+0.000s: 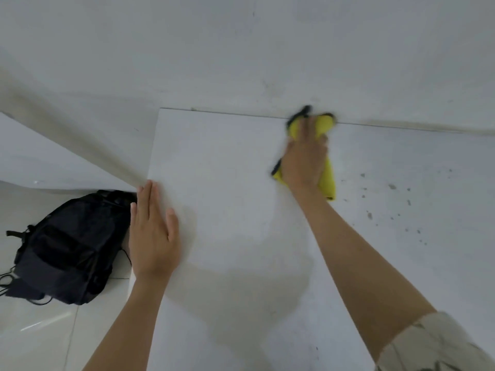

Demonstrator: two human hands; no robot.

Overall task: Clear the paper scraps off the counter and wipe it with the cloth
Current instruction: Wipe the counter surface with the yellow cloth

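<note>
A yellow cloth point(325, 124) with dark edging lies bunched on the white counter point(227, 162), right at its far edge by the wall. My right hand point(305, 159) lies on top of the cloth with its fingers pressing down into it, and the hand and cloth are blurred. My left hand point(152, 234) rests flat on the counter's left edge with its fingers straight. No paper scraps show on the counter.
Dark specks point(392, 187) dot the counter to the right of the cloth. A black backpack point(67, 250) sits on the tiled floor point(34, 333) to the left of the counter. A white wall point(241, 49) rises behind the counter.
</note>
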